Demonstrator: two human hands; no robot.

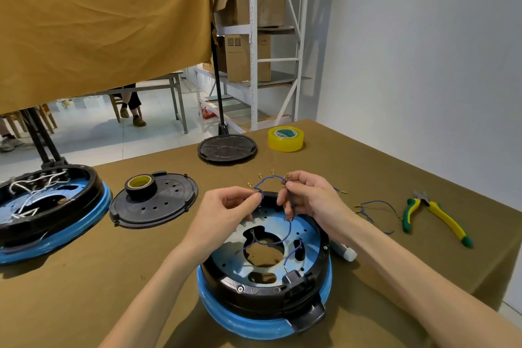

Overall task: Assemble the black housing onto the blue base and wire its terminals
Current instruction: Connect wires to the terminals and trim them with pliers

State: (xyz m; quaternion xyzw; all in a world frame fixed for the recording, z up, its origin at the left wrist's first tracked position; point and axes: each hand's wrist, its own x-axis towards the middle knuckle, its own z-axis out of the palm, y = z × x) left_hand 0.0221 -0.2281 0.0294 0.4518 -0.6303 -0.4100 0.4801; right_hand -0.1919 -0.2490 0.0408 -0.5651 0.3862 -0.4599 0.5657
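The black housing (254, 295) sits on the blue base (240, 319) in front of me, its shiny inner plate (308, 230) facing up. A blue wire harness (268, 178) with brass terminals arcs between my hands above the housing's far rim. My left hand (226, 212) pinches one strand of it. My right hand (308, 198) pinches another strand, which hangs down onto the plate. More blue wire (267, 243) crosses the plate's central hole.
A second wired unit (50, 215) stands at far left. A black cover with a tape roll (154, 200) lies beside it, another black cover (227, 148) further back. Yellow tape (285, 138), spare blue wires (375, 212), green-yellow pliers (435, 215) and a white-tipped tool (343, 251) lie to the right.
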